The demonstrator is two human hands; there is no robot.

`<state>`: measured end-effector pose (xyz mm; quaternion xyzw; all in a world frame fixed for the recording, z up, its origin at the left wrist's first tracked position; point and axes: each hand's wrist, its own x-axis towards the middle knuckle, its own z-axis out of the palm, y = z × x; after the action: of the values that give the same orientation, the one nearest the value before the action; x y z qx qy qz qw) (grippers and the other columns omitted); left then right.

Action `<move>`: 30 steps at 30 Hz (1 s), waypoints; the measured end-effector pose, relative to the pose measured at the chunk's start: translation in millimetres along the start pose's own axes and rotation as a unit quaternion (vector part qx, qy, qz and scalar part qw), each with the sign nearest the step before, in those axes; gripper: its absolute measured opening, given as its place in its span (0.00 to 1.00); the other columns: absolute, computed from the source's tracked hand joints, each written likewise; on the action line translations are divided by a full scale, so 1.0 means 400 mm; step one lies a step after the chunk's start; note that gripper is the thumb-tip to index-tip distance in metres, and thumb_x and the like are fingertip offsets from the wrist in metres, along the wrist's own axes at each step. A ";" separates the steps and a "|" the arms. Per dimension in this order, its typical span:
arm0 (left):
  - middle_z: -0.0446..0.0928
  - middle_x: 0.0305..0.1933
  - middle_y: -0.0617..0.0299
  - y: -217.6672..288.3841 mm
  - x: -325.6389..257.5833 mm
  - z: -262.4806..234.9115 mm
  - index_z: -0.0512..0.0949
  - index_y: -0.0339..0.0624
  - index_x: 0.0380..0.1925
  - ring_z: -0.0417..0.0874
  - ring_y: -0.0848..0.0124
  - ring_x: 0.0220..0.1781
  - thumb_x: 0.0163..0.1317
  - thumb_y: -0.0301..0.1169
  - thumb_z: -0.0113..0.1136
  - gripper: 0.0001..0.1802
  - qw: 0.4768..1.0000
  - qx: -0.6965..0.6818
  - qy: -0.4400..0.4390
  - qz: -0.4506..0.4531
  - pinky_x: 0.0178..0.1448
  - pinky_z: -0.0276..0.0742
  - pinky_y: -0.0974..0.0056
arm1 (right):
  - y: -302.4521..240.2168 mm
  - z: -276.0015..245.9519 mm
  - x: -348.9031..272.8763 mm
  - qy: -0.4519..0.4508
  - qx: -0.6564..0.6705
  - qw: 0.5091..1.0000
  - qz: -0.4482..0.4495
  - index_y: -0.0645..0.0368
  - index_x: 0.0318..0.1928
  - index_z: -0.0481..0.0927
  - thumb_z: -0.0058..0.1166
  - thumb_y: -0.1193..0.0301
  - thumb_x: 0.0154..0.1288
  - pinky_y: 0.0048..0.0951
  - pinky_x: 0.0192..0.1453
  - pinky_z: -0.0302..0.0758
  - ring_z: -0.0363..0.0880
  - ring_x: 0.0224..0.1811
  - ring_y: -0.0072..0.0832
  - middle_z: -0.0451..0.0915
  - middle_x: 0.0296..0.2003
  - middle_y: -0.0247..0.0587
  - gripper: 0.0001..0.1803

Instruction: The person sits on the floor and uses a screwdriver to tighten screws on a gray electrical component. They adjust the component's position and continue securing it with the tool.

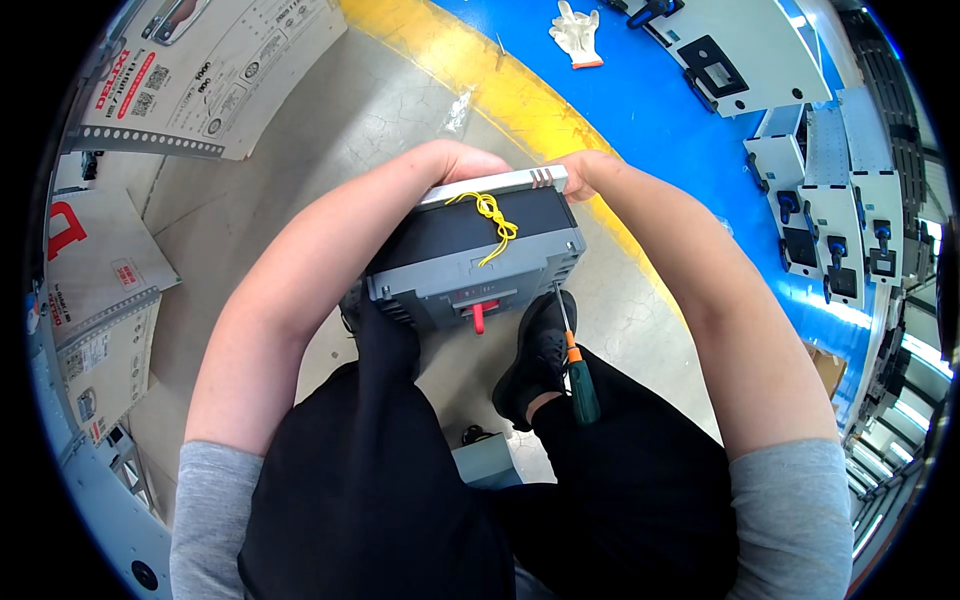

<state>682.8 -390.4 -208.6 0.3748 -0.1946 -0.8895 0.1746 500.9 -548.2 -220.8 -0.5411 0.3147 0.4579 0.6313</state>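
Observation:
A large grey and black moulded-case circuit breaker (470,265) with a red lever (479,316) on its near face is between my knees. My left hand (468,165) grips its far edge, along a white strip (515,181). Around the far right corner of the same edge is my right hand (580,175). The breaker hides most fingers of both hands. A yellow cord (492,215), looped and knotted, lies across the black top. Beside the breaker, a screwdriver (582,390) with a green and orange handle rests against my right leg, its shaft pointing at the breaker's near right corner.
Large printed cartons (215,80) stand on the left. Yellow floor tape (510,85) separates grey concrete from a blue floor (660,130). A white glove (576,35) lies there, near pale panels with blue-black handles (735,50). A small grey box (485,460) sits between my legs.

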 end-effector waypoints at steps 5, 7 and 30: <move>0.89 0.45 0.57 0.012 0.000 0.008 0.84 0.33 0.50 0.89 0.75 0.39 0.74 0.39 0.57 0.18 1.000 -0.011 -0.005 -0.001 0.46 0.87 0.64 | 0.037 -0.040 0.015 -0.048 0.003 0.999 -0.006 0.53 0.52 0.84 0.60 0.80 0.66 0.33 0.64 0.77 0.84 0.53 0.25 0.88 0.50 0.34 0.15; 0.89 0.45 0.57 0.010 -0.009 0.011 0.83 0.33 0.50 0.89 0.75 0.38 0.74 0.39 0.57 0.19 1.000 -0.004 0.006 0.003 0.46 0.87 0.64 | 0.030 -0.025 0.008 -0.041 0.008 0.999 0.014 0.53 0.50 0.84 0.60 0.79 0.68 0.33 0.62 0.77 0.85 0.51 0.24 0.89 0.47 0.33 0.13; 0.88 0.45 0.59 0.021 -0.047 0.038 0.83 0.34 0.49 0.88 0.77 0.38 0.75 0.41 0.54 0.20 0.998 0.036 0.052 0.015 0.46 0.85 0.66 | 0.007 -0.009 0.014 -0.060 0.049 0.997 0.008 0.52 0.41 0.85 0.70 0.76 0.62 0.30 0.53 0.79 0.84 0.44 0.21 0.89 0.42 0.30 0.09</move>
<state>685.5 -385.7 -183.7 0.4239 -0.2233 -0.8582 0.1844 500.8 -550.3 -227.4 -0.4784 0.3030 0.4785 0.6711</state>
